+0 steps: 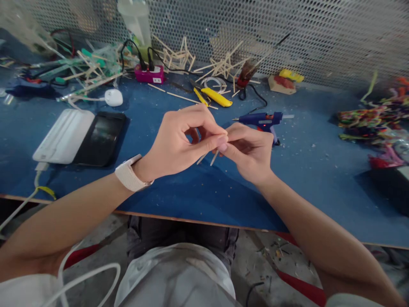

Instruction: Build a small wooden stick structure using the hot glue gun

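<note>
Both hands meet above the middle of the blue table, fingertips touching. Between thumb and index finger, my left hand pinches thin wooden sticks, whose lower ends poke out beneath the fingers. My right hand pinches at the same spot, closed on the sticks too; their joined part is hidden by the fingertips. Just behind my right hand lies a blue glue gun with a small red light, its nozzle pointing left. A yellow utility knife and yellow-handled pliers lie beyond my left hand.
At the back, stick frames lean by the perforated metal screen, near a pink power strip. On the left are a white power bank and a black phone. Colourful yarn lies at right.
</note>
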Demonstrator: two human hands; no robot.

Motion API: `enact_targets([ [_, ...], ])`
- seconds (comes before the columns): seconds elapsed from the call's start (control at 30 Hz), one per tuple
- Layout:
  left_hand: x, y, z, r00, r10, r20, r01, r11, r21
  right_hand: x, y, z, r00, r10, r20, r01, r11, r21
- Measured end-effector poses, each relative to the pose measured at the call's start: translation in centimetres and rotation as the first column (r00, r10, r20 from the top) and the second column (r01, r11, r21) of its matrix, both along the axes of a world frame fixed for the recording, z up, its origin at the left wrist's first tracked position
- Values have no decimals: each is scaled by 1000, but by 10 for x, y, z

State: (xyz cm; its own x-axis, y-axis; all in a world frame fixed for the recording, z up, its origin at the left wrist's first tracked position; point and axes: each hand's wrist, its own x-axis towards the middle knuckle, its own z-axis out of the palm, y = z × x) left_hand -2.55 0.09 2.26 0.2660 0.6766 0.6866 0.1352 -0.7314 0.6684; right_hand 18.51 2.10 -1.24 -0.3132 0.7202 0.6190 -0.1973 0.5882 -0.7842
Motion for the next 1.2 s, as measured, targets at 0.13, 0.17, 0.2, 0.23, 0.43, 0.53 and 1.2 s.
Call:
enact_targets([
  [0.13, 1, 1, 0, 1000, -23, 10, 23, 999, -36, 1, 2, 1, 1000, 10, 5, -10, 1000, 8],
  [0.17, 2, 1, 0, 1000, -22, 7, 22, 999, -38, 2, 3, 1, 1000, 2, 6, -2, 1000, 11],
  [0.2, 3, 1, 0, 1000, -22, 6, 22, 999, -36, 2, 4, 0, 1000, -5, 6, 5, 1000, 16],
  [0.23, 3, 2, 0, 1000, -21, 4, 21, 999, -33, 2, 5, -1, 1000, -8, 2, 8, 1000, 23],
  [0.43, 7, 5, -2, 1000, -22, 4, 22, 1000, -19, 3, 11, -6, 1000, 0, -1, 0, 998, 62],
  [0.53, 8, 6, -3, 999, -29, 30, 29, 1000, 5, 2, 12, -5, 1000, 11, -23, -9, 995, 97],
  [1.2, 6, 3, -2, 1000, 8, -25, -6, 998, 69, 9, 9, -6, 998, -36, 45, 31, 993, 113],
])
